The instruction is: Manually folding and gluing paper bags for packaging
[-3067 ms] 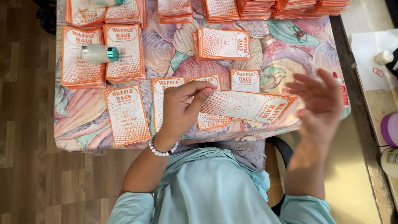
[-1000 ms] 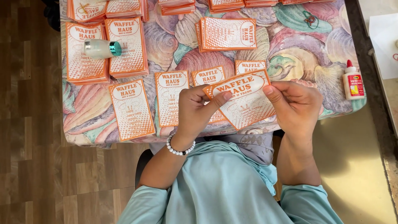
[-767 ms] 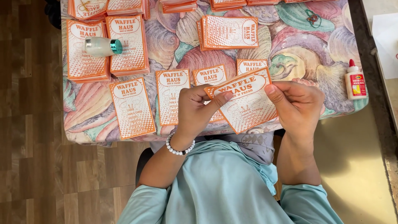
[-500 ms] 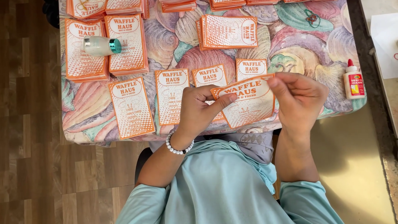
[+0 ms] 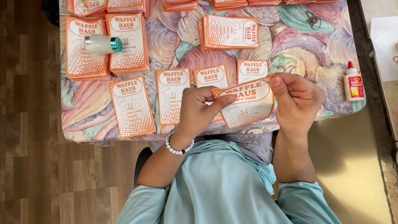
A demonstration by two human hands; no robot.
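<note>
While both hands pinch orange paper bag (image 5: pixel 247 103), left hand (image 5: pixel 199 112) and right hand (image 5: pixel 298 99) gripping opposite edges (mouth partly opened): finished stacks (image 5: pixel 230 31) beyond hands, flat pieces (image 5: pixel 132 107) left of them remain.

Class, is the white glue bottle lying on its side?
No, the white glue bottle stands with its red cap up at the table's right edge.

The person wears a light teal shirt (image 5: pixel 224 186) with long sleeves. The left wrist has a white bead bracelet (image 5: pixel 179 147).
</note>
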